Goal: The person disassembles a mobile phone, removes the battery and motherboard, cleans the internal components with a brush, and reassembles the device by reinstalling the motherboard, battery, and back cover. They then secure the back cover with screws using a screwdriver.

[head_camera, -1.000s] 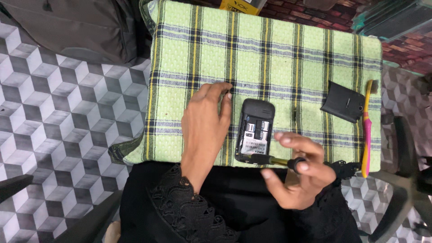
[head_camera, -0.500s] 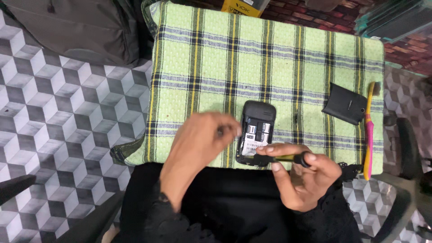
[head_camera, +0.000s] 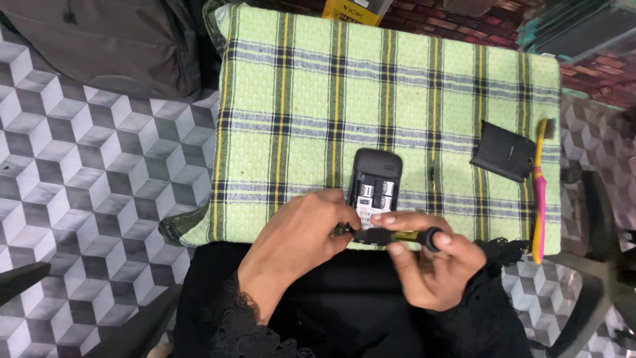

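A small black phone [head_camera: 375, 180] lies face down, its back cover off, on a green plaid cloth [head_camera: 305, 113]. My right hand [head_camera: 434, 262] grips a small black and yellow screwdriver [head_camera: 397, 235] lying sideways at the phone's near end. My left hand [head_camera: 298, 242] pinches the screwdriver's tip end with its fingertips, right by the phone's lower edge. The lower part of the phone is hidden behind both hands.
The phone's black back cover [head_camera: 503, 151] lies on the cloth at the right, beside a pink and yellow toothbrush [head_camera: 540, 192]. A grey bag [head_camera: 106, 40] sits at the upper left on the patterned floor [head_camera: 86, 199]. A yellow box [head_camera: 351, 10] is past the cloth's far edge.
My left hand came off the cloth beside the phone and closed its fingers on the screwdriver's tip. My right hand shifted slightly and keeps hold of the handle.
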